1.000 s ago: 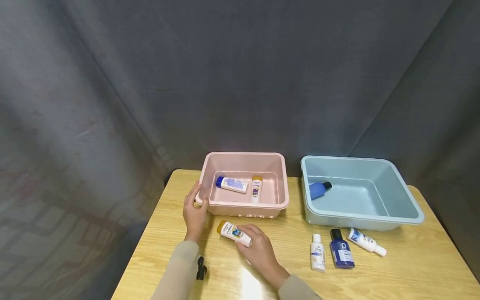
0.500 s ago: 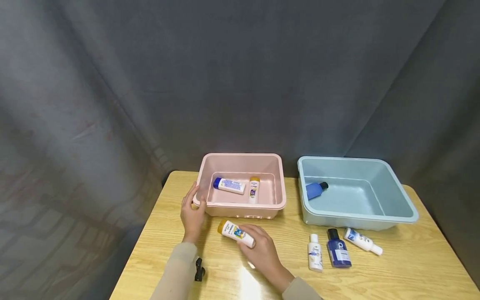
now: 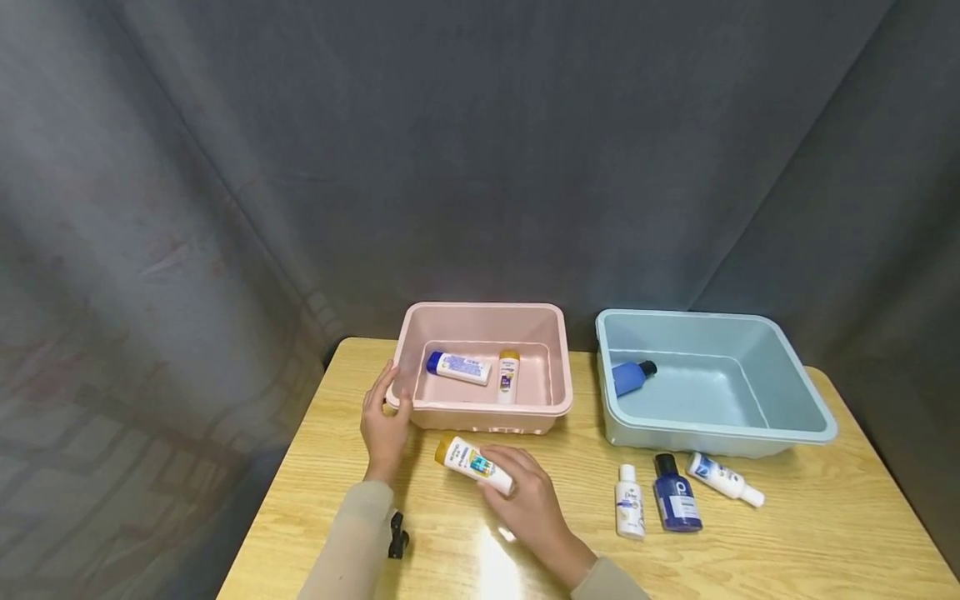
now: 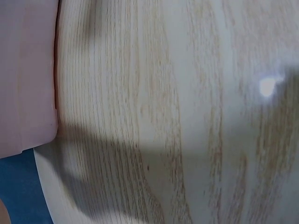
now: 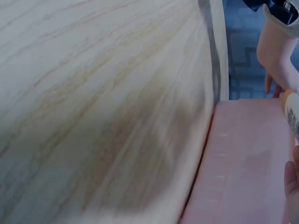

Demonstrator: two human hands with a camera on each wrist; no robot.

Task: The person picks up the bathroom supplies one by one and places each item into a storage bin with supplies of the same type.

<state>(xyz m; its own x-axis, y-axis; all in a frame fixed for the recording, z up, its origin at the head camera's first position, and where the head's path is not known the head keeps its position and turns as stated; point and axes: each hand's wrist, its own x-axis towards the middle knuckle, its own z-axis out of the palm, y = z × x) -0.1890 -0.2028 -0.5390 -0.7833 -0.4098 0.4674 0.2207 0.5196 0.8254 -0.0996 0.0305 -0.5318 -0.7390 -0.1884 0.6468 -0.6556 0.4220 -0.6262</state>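
Observation:
My right hand (image 3: pixel 525 508) grips the base of a white bottle (image 3: pixel 475 465) with a golden-yellow cap. It holds the bottle tilted over the table, just in front of the pink bin (image 3: pixel 491 411), with the cap pointing left. My left hand (image 3: pixel 386 433) holds the bin's front left corner, thumb at the front and fingers along the left side. Inside that bin lie a white bottle with a blue cap (image 3: pixel 459 368) and a smaller white tube with a yellow cap (image 3: pixel 507 377). The right wrist view shows the held bottle (image 5: pixel 292 111) at its edge, near the right fingers (image 5: pixel 292 175).
A light blue bin (image 3: pixel 720 433) stands to the right, with a blue black-capped bottle (image 3: pixel 628 378) inside. Before it lie a white Dove bottle (image 3: pixel 630 504), a dark blue bottle (image 3: pixel 677 498) and another white bottle (image 3: pixel 724 479). Behind the wooden table (image 3: pixel 315 500) hangs a dark curtain (image 3: pixel 480 150).
The bottle in my right hand has turned slightly, so its label faces up more. The left hand stays at the bin's corner. The head view has shifted a little.

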